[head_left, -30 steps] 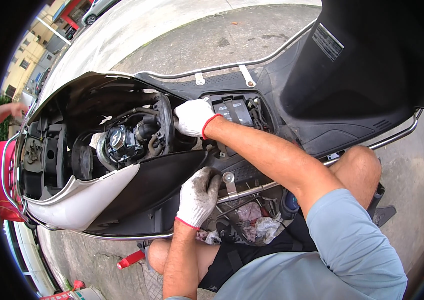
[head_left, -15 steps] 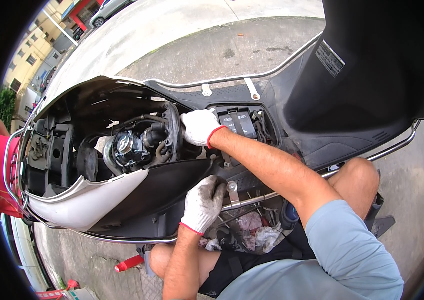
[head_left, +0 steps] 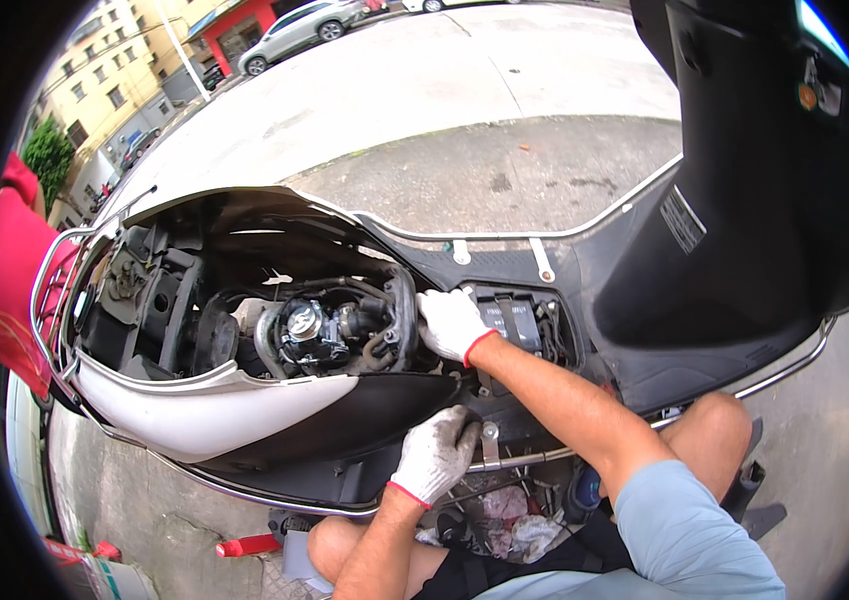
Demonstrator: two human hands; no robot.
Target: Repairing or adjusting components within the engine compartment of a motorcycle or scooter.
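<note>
A scooter with its seat off lies across the view, and its engine bay shows the carburetor. My right hand, in a white knit glove with a red cuff, is at the front end of the bay beside the black upright frame. Its fingers curl down and their tips are hidden. My left hand, in a stained white glove, is closed at the lower front edge of the black and white side panel. Whatever it grips is hidden. The battery sits in an uncovered floorboard compartment just right of my right hand.
The black front shield rises at the right. A metal rail runs along the near side, with rags and tools below it. A red-handled object lies on the ground. A person in red stands at the far left.
The view has tilted up and shifted left, so the scooter appears lower and further right. Both hands keep nearly the same places on the scooter.
</note>
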